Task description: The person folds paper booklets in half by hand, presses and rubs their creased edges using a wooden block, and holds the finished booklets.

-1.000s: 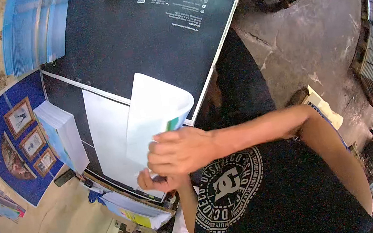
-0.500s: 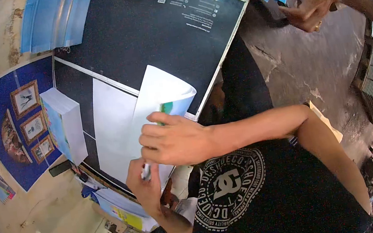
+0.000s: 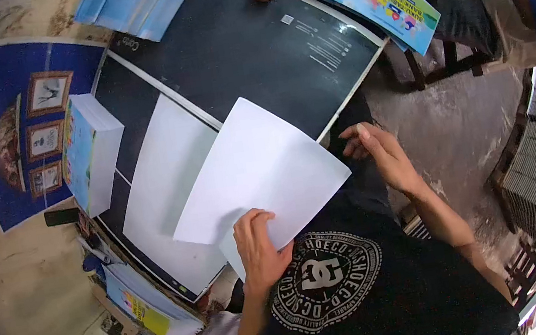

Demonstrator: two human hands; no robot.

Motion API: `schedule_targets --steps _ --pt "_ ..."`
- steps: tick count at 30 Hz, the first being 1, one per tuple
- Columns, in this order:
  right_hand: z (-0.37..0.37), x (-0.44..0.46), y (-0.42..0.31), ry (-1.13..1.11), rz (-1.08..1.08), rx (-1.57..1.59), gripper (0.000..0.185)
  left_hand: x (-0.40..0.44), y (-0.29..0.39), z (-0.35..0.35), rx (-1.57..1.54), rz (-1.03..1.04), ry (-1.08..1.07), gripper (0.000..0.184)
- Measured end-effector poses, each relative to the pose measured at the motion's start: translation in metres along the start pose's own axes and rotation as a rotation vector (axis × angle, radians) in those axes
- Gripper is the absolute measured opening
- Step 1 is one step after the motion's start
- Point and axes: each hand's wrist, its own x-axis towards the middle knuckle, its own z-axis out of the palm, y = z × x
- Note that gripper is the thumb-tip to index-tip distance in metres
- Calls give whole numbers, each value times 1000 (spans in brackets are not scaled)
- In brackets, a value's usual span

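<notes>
Sheet (image 3: 274,160) overhangs table edge (image 3: 353,91); right hand (image 3: 381,155) apart, fingers loosely open, floor (image 3: 462,133) beyond; left hand (image 3: 259,249) on near edge, can't tell if pinching. White, slightly bowed.

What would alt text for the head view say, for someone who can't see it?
A person's left hand touches a white sheet at the edge of a black table; the right hand is apart from both. Another sheet and a colourful stack lie nearby.

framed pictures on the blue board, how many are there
3, one above another on the blue board: the top frame, the middle frame and the bottom frame. The book stack beside them might hide more.
</notes>
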Motion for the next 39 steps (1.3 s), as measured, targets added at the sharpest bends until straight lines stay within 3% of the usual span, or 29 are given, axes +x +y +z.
schedule_targets --steps 5,8,11,15,18,19,21,24,26,29,33,35,37,39 --pt "15 16 -6 -333 278 358 62 -3 -4 -22 13 31 12 68" --pt "30 22 -21 -393 363 444 70 -4 -8 -24 64 114 -31 76" --pt "38 32 -22 -439 350 409 72 -9 -4 -21 91 145 -25 76" --pt "45 36 -17 -376 302 304 55 -18 -9 -27 -65 221 -54 54" --pt "45 40 -10 -438 195 253 47 -38 -52 -14 -190 24 145 50" --pt "45 34 -28 -447 283 352 40 -41 -61 -12 -155 -133 317 49" --pt "46 31 -29 -499 224 373 38 -47 -76 -10 -88 -454 653 48" --pt "50 27 -27 -564 148 441 53 -64 -118 -4 -380 -730 482 55" --pt "56 24 -28 -576 200 518 74 -70 -122 12 -271 -665 496 60" --pt "56 24 -26 -600 262 392 78 -71 -121 15 -229 -659 516 63" --pt "61 19 -38 -561 317 325 66 -75 -143 28 -405 -599 600 62" --pt "65 18 -29 -462 304 171 42 -67 -122 17 -677 -505 680 60" --pt "71 16 -23 -385 161 147 38 -64 -119 16 -816 -418 732 55" --pt "72 9 -28 -308 152 131 35 -62 -123 20 -826 -351 763 49"
